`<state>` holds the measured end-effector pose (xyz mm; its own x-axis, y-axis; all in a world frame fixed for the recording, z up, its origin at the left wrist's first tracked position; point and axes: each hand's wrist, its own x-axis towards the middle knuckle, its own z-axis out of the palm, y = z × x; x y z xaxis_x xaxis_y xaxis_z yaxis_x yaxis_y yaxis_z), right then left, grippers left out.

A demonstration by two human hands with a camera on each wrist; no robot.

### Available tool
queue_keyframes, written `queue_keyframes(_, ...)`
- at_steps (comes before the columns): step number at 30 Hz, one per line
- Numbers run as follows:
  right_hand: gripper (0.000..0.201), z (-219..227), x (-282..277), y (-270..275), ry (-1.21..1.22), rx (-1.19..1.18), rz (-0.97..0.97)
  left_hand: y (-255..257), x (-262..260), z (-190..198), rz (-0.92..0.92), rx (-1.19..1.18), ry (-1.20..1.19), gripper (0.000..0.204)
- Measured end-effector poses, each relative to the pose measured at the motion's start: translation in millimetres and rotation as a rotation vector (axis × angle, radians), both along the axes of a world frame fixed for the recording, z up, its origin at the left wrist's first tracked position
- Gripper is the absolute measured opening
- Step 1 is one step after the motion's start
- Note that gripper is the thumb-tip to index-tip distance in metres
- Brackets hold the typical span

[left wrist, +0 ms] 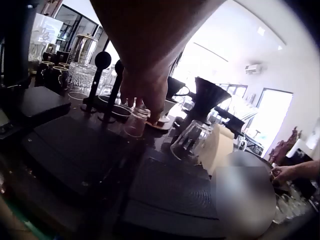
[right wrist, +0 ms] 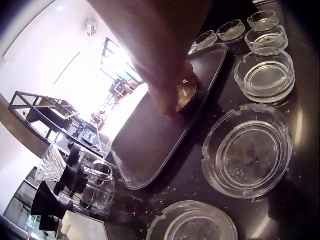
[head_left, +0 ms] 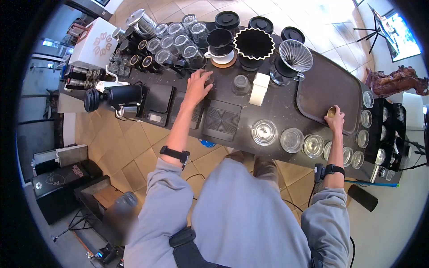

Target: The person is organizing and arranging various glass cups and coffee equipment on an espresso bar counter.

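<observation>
- Right hand [head_left: 336, 119] grips the gold-coloured cup [head_left: 331, 112] at the tray's [head_left: 328, 85] near edge, well apart from the left hand [head_left: 195, 91].
- Left fingers bend around a small glass [left wrist: 136, 123] (grip or not, I cannot tell).

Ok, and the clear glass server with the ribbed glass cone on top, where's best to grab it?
I'd take the server by its clear glass handle, coming in low from the side of the dark brown tray. The handle juts out that way, while the wide, flared cone gets in the way from above.
</observation>
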<state>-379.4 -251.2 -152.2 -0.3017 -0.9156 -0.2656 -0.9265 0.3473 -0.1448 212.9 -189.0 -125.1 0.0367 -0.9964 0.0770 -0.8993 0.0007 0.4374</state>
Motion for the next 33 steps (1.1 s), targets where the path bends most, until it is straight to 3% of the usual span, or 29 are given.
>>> queue_keyframes(2,0.091,2,3,0,0.018,-0.033,-0.011,-1,9,-8,-0.006,0.031,0.06,0.052)
queue_keyframes(4,0.079,35,39,13,0.078,-0.282,-0.008,-3,12,-20,-0.001,-0.007,0.151,0.048)
queue_keyframes(5,0.079,55,62,23,0.088,-0.28,-0.004,-4,12,-24,-0.005,-0.043,0.235,0.044)
queue_keyframes(7,0.071,99,122,47,-0.179,-0.429,0.052,-8,14,-29,-0.001,-0.055,0.249,0.04)
queue_keyframes(9,0.066,137,187,76,-0.496,-0.481,0.357,-11,14,-28,0.004,-0.071,0.258,0.037)
queue_keyframes(11,0.068,161,249,95,-0.624,-0.351,0.595,-8,14,-24,0.008,-0.056,0.243,0.034)
queue_keyframes(13,0.074,165,303,101,-0.574,-0.379,0.828,-4,16,-21,0.025,-0.055,0.226,0.036)
queue_keyframes(16,0.08,134,369,79,-0.543,-0.375,0.931,1,18,-22,0.055,-0.076,0.203,0.042)
queue_keyframes(21,0.084,76,438,33,-0.222,-0.282,0.994,16,24,-17,0.097,-0.158,0.197,0.048)
queue_keyframes(26,0.082,37,459,18,-0.022,-0.238,1.026,28,27,-22,0.095,-0.164,0.225,0.052)
queue_keyframes(33,0.083,16,466,9,0.045,-0.2,0.991,30,26,-26,0.086,-0.16,0.175,0.056)
